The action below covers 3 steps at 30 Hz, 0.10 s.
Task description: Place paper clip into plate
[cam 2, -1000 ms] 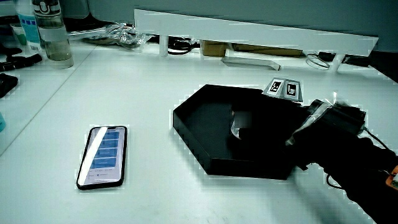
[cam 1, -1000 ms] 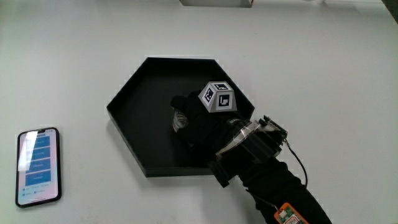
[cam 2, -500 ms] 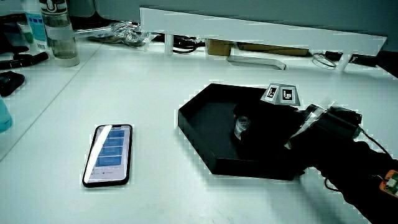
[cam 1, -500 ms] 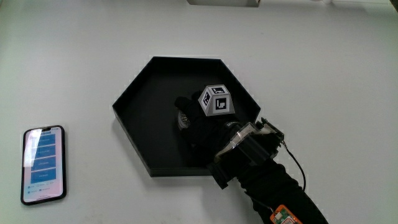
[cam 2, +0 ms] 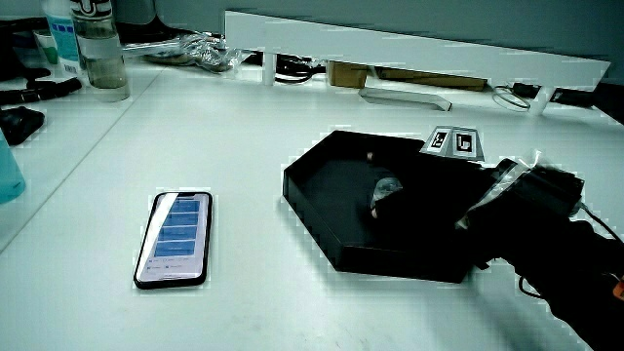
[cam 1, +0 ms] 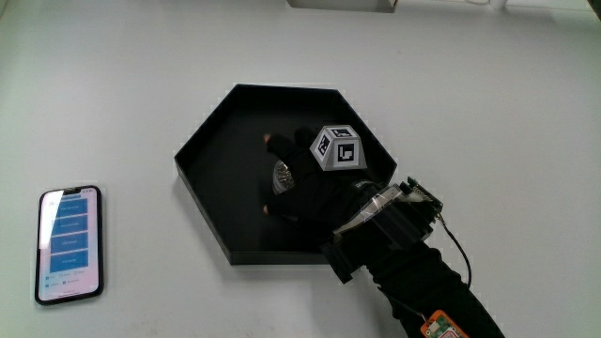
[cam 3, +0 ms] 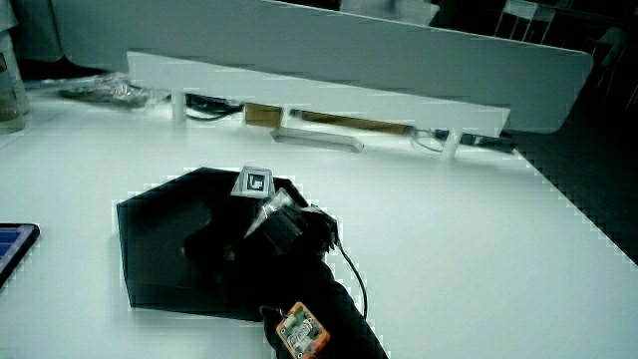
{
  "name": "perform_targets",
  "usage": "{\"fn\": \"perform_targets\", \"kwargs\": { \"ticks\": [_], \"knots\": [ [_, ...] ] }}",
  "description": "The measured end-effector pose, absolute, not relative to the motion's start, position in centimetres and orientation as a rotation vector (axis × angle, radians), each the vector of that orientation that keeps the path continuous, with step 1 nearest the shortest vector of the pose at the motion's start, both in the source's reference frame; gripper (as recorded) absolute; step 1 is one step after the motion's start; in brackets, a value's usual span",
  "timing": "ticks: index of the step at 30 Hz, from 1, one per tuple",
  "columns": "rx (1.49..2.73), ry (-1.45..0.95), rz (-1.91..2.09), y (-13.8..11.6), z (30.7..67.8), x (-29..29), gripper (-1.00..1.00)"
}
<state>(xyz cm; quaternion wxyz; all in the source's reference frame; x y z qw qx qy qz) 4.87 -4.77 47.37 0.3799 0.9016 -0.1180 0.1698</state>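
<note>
While fingers are spread inside the black plate (cam 1: 202, 150), a small shiny paper clip (cam 1: 281, 173) is seen beneath the hand (cam 1: 305, 183); light and slippery, it is best pinched at its edges.

plate (cam 1: 202, 155) sits mid tabletop (cam 1: 488, 122) | hand (cam 1: 305, 183) inside plate, over the paper clip (cam 1: 282, 173) | phone (cam 1: 69, 243) well apart, nearer the person

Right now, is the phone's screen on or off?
On. The phone lies face up on the table, its screen lit with rows of blue bars.
</note>
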Motion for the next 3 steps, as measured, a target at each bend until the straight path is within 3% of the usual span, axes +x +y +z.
{"fn": "perform_targets", "kwargs": {
  "ticks": [3],
  "knots": [
    [2.331,-0.333,0.422,-4.84,46.29,4.61,-1.00]
  ]
}}
